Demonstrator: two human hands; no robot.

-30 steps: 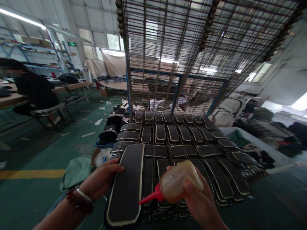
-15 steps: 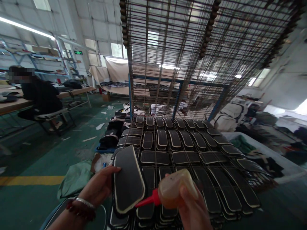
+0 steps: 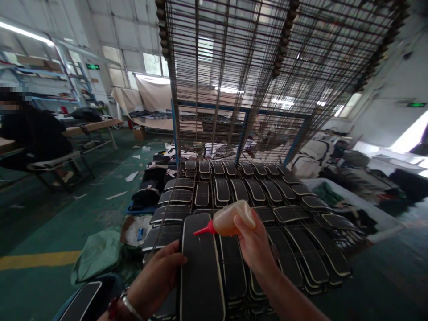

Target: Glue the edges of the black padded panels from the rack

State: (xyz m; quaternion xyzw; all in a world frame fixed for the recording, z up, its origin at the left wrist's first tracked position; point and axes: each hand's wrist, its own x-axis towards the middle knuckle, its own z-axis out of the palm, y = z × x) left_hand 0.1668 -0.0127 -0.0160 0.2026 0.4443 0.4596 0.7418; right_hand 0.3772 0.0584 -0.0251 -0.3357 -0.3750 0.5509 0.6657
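Right hand (image 3: pixel 251 236): wrapped around bottle (image 3: pixel 230 218), tilting red nozzle (image 3: pixel 204 229) left over held panel (image 3: pixel 200 269).
Left hand (image 3: pixel 160 272): pinching held panel's left edge.
Right edge: close to panel rows (image 3: pixel 307 254).
Bottle: translucent, with amber liquid inside.
Held panel: near, central, dark, flat, pale-bordered.
Bin (image 3: pixel 388 225): to the right, holding green cloth (image 3: pixel 327 191).
Open floor (image 3: pixel 60 227): left, strewn with scraps (image 3: pixel 132 176).

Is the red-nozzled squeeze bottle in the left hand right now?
No, the right hand grips the red-nozzled squeeze bottle, while the left hand holds the pale-edged dark panel.
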